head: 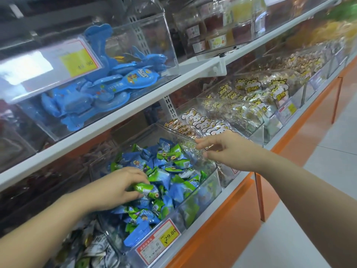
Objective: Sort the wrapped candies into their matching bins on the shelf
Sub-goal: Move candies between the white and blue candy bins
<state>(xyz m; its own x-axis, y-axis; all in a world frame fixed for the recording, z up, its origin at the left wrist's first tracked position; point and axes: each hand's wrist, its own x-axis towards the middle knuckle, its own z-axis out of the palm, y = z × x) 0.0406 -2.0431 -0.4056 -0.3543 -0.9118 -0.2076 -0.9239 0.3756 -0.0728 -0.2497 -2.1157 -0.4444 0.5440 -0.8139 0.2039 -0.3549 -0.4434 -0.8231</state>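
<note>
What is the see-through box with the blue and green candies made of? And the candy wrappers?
The box looks like hard clear plastic, probably acrylic: it is see-through and glossy, with straight stiff walls. The wrappers look like thin shiny plastic film, maybe foil-lined: they crinkle and glint.

The left hand (116, 188) covers part of the green candy (146, 189) it grips. The upper left price label (77, 59) is blurred, its digits unclear. The bottom edge cuts off the near left bin (92, 252). The clear lid (179, 136) the right hand (222, 149) pinches blurs the packets behind it.
</note>
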